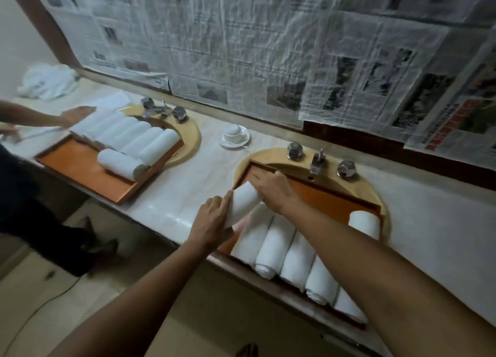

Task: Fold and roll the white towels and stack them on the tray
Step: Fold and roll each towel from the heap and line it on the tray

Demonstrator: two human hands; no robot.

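Both hands hold one rolled white cloth towel (243, 202) at the left end of the near orange rectangular tray (330, 199), which lies across a tan round basin (375, 193) in the pale marble bench (174, 193). The left hand (212, 222) has its grip curled round the roll's near end; the right hand (273, 190) lies on its far end, fingers fairly straight. To its right, a row of rolled white towels (290, 254) lies side by side on the tray, and one more roll (364, 224) sits at the tray's right edge.
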